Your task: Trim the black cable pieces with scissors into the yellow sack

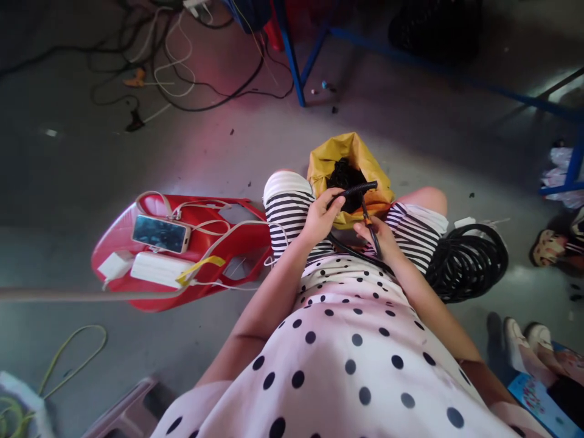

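Observation:
My left hand is closed around a black corrugated tube, whose free end points right over a yellow bag. In my right hand is a slim dark hand tool with an orange part near its middle. It looks like scissors or cutters, though my fingers partly hide it. The tool's upper end reaches up to the tube; whether they touch I cannot tell. Inside the open bag lies a heap of black pieces. More black tubing runs across my lap, beneath my hands.
A coil of black tubing lies right of my knee. On the left, a red stool bears a phone, a white power bank and cables. Loose cords cover the floor at upper left. A blue metal frame stands ahead.

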Demonstrator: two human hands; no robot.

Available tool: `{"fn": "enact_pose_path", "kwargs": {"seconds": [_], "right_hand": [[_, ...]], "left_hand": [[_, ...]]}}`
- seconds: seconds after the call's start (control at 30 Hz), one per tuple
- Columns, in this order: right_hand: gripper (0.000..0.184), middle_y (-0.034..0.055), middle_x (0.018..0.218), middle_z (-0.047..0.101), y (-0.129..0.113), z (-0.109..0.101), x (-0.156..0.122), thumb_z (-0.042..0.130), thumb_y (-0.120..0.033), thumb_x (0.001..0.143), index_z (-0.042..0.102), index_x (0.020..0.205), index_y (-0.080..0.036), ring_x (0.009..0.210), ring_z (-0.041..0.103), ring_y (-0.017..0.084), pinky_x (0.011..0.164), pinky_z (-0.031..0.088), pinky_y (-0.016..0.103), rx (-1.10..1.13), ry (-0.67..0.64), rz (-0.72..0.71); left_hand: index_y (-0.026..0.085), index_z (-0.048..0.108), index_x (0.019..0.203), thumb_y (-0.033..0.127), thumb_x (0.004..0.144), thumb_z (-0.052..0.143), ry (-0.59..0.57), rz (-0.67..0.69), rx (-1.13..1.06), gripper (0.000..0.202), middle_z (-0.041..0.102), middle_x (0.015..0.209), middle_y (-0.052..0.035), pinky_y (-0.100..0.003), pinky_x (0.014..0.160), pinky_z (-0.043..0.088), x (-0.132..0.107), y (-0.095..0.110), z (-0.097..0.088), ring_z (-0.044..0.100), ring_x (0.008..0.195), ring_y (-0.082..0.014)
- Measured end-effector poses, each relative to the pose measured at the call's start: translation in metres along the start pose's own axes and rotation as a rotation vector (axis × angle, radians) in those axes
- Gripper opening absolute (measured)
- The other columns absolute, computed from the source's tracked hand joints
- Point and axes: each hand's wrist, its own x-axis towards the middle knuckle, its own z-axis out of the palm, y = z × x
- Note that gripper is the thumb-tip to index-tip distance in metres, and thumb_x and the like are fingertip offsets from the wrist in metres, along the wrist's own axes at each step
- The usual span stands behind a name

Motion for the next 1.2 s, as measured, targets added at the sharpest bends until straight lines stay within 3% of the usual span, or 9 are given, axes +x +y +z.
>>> {"fn": "enact_pose_path", "kwargs": {"seconds": [0.1, 0.2, 0.3, 0.4, 0.67, 1.03, 1.2], "right_hand": [[0.069, -0.0020, 0.080, 0.060, 0.000, 0.006, 0.000, 0.090, -0.089, 0.073, 0.065, 0.087, -0.026, 0.078, 0.059, 0.020, 0.080, 0.058, 0.036, -0.033, -0.017, -0.015], [0.070, -0.0025, 0.081, 0.058, 0.001, 0.009, -0.001, 0.087, -0.090, 0.075, 0.064, 0.087, -0.025, 0.080, 0.058, 0.020, 0.083, 0.059, 0.036, -0.024, -0.015, -0.019], [0.070, -0.0030, 0.079, 0.056, 0.002, 0.008, 0.000, 0.087, -0.091, 0.075, 0.062, 0.085, -0.026, 0.079, 0.057, 0.020, 0.081, 0.059, 0.035, -0.025, 0.013, -0.017], [0.071, -0.0033, 0.077, 0.054, 0.002, 0.006, 0.001, 0.087, -0.091, 0.074, 0.061, 0.083, -0.027, 0.078, 0.057, 0.020, 0.078, 0.057, 0.034, -0.017, 0.026, -0.014], [0.073, -0.0004, 0.081, 0.060, -0.014, 0.006, 0.002, 0.090, -0.092, 0.069, 0.063, 0.084, -0.026, 0.080, 0.058, 0.021, 0.075, 0.056, 0.034, 0.008, 0.008, 0.002], [0.074, -0.0020, 0.081, 0.055, -0.016, 0.001, 0.005, 0.092, -0.091, 0.068, 0.060, 0.083, -0.026, 0.081, 0.056, 0.020, 0.079, 0.057, 0.035, -0.001, 0.007, 0.002], [0.075, -0.0013, 0.079, 0.057, -0.015, -0.006, 0.008, 0.087, -0.094, 0.072, 0.062, 0.087, -0.026, 0.080, 0.058, 0.021, 0.076, 0.055, 0.035, -0.073, -0.030, -0.007]], "left_hand": [[0.024, 0.083, 0.112, 0.030, 0.094, 0.090, -0.071, 0.108, 0.105, 0.020, 0.066, 0.076, 0.0024, -0.020, 0.067, 0.050, -0.001, -0.006, -0.005, 0.063, 0.070, -0.0126], [0.024, 0.085, 0.114, 0.027, 0.093, 0.088, -0.053, 0.167, 0.152, 0.022, 0.073, 0.084, -0.0008, -0.022, 0.081, 0.057, -0.001, -0.006, -0.005, 0.074, 0.090, -0.0175], [0.024, 0.086, 0.113, 0.027, 0.092, 0.089, -0.029, 0.174, 0.158, 0.022, 0.079, 0.094, -0.0041, -0.027, 0.094, 0.062, -0.001, -0.003, -0.003, 0.079, 0.110, -0.0223], [0.024, 0.085, 0.113, 0.028, 0.092, 0.088, -0.019, 0.169, 0.167, 0.021, 0.081, 0.101, -0.0061, -0.031, 0.101, 0.063, -0.001, -0.001, -0.002, 0.080, 0.119, -0.0242], [0.024, 0.087, 0.113, 0.026, 0.093, 0.086, -0.092, 0.233, 0.250, 0.020, 0.085, 0.110, -0.0073, -0.032, 0.103, 0.064, -0.001, -0.003, -0.003, 0.079, 0.124, -0.0266], [0.023, 0.087, 0.110, 0.026, 0.094, 0.084, -0.133, 0.307, 0.331, 0.017, 0.087, 0.123, -0.0081, -0.034, 0.115, 0.059, -0.003, 0.004, -0.002, 0.079, 0.125, -0.0259], [0.021, 0.085, 0.121, 0.031, 0.101, 0.078, -0.259, 0.315, 0.439, 0.024, 0.086, 0.111, -0.0068, -0.031, 0.105, 0.061, 0.003, 0.003, -0.014, 0.081, 0.109, -0.0229]]}}
